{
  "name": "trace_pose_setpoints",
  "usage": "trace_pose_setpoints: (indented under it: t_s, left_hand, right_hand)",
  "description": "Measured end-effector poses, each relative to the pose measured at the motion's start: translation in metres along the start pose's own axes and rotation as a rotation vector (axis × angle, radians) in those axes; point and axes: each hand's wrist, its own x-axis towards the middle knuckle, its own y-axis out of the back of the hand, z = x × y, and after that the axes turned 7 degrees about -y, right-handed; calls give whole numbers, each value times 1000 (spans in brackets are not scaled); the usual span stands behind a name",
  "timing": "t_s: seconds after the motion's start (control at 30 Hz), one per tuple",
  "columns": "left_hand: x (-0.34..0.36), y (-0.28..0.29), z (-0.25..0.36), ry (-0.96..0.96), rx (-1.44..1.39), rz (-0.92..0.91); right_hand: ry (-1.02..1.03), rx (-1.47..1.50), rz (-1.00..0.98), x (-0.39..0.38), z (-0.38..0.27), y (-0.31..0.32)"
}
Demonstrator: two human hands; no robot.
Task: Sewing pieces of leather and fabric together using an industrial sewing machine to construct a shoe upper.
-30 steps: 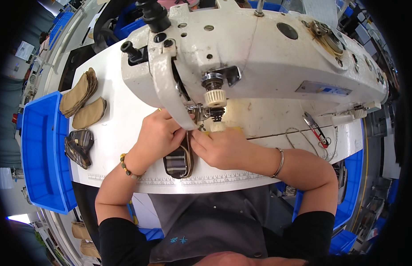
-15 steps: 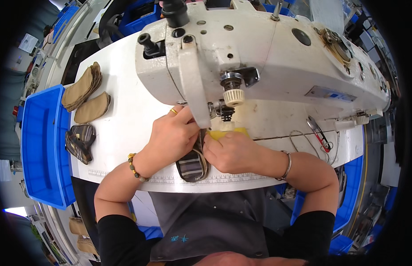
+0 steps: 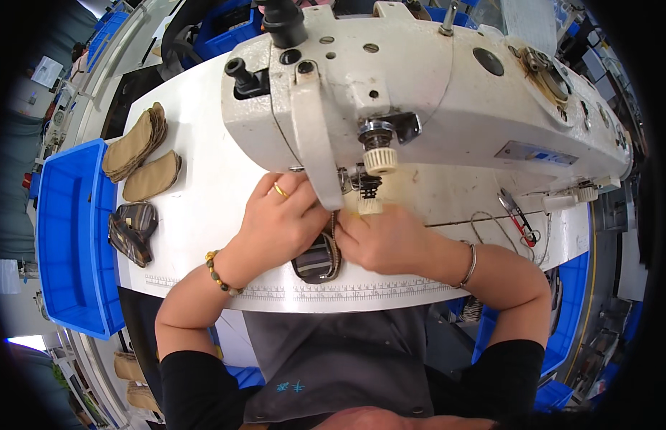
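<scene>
A small dark striped fabric piece (image 3: 314, 264) with a zipper along its right edge lies below the head of the white sewing machine (image 3: 419, 79). My left hand (image 3: 279, 223) is closed on its upper left part, fingertips near the presser foot, which is mostly hidden. On the right side my right hand (image 3: 384, 240), slightly blurred, pinches the zipper edge. Both hands' fingertips are partly hidden by the machine's white lever (image 3: 315, 143) and by each other. The fabric's far end is out of sight under the hands.
Stacked tan fabric pieces (image 3: 136, 147) and a folded striped piece (image 3: 134, 233) lie on the table's left, beside a blue bin (image 3: 75, 244). At the right are red-handled scissors (image 3: 518, 217) and a loose cord (image 3: 494, 228). A ruler strip (image 3: 376, 292) runs along the front edge.
The striped piece has slid a little away from me, toward the machine. My right hand has moved slightly right and up, covering the yellow patch seen before; my left fingers have shifted.
</scene>
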Motion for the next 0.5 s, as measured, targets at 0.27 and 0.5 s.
trace_pose_setpoints:
  t_s: [0.27, 0.5]
  left_hand:
    - [-13, 4, 7, -115, -16, -158]
    - [-10, 4, 5, -49, -110, -146]
  right_hand:
    - [139, -60, -76, -10, -31, 9]
    - [132, -133, -90, -10, -34, 11]
